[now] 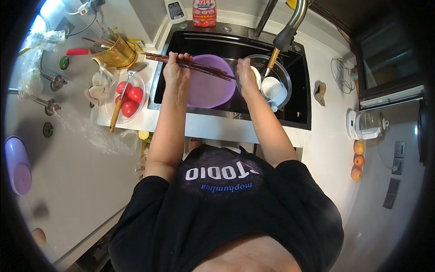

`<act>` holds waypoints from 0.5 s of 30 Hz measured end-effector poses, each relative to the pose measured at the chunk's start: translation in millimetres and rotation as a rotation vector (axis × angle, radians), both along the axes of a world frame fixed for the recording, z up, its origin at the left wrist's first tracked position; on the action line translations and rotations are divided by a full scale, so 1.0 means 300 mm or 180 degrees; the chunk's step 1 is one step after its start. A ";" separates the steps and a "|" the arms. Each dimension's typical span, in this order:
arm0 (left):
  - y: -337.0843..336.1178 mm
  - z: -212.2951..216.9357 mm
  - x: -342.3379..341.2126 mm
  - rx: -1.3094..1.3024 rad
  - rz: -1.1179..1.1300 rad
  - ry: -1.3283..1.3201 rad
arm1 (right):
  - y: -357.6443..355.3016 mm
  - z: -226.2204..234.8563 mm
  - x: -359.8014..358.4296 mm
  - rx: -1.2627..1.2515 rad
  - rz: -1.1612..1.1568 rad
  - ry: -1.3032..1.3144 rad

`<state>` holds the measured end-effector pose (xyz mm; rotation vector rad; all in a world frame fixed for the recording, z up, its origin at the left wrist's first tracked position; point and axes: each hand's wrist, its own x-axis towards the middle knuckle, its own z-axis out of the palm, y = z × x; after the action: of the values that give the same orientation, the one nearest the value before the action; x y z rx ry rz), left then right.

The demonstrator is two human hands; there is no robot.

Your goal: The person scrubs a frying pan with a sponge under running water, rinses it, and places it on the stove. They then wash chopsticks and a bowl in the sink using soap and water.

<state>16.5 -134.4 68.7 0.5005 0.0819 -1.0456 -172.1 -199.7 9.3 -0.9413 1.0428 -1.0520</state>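
Observation:
A bundle of dark brown chopsticks [206, 68] lies across my left hand [177, 70], whose fingers are curled round it. The bundle slants over a round purple basin [210, 93] in the black sink [190, 43]. My right hand [246, 78], a little blurred, is upright beside the thin ends, its fingers stretched and nothing seen in them. Whether it touches the tips I cannot tell. Just right of that hand, a large round bowl [289, 86] in the sink holds a white bowl [271, 87], a light blue cup [280, 97] and a wooden-handled utensil [273, 59].
The faucet [290, 34] hangs over the sink's right side. On the left counter are a clear bowl [108, 106] of tomatoes with a wooden-handled ladle [118, 103] across it, and a yellow utensil basket [117, 56]. A glass kettle [366, 124] and peaches [358, 160] stand at right.

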 end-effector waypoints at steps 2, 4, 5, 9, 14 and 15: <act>-0.001 -0.022 -0.016 -0.0067 0.0017 -0.0125 | 0.075 0.053 0.044 0.1426 0.0280 -0.0811; 0.001 -0.031 -0.105 -0.0281 -0.0199 -0.0389 | 0.140 0.148 0.107 0.1783 0.0463 -0.1455; -0.001 -0.034 -0.173 -0.0005 -0.0342 -0.0812 | 0.123 0.132 0.141 0.1688 0.0598 -0.1782; 0.007 -0.040 -0.256 -0.0335 -0.0569 -0.1434 | 0.088 0.144 0.175 0.0752 0.0997 -0.1364; 0.061 0.007 -0.290 0.0079 -0.0860 -0.1998 | 0.068 0.242 0.152 -0.1459 0.0199 0.0568; 0.055 0.015 -0.319 -0.0110 -0.0858 -0.1603 | 0.067 0.230 0.178 -0.1667 0.0140 0.0450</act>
<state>-79.3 -117.8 73.3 0.7439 -0.4598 -1.1514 -118.7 -179.7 78.3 -1.4711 0.8674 -1.2637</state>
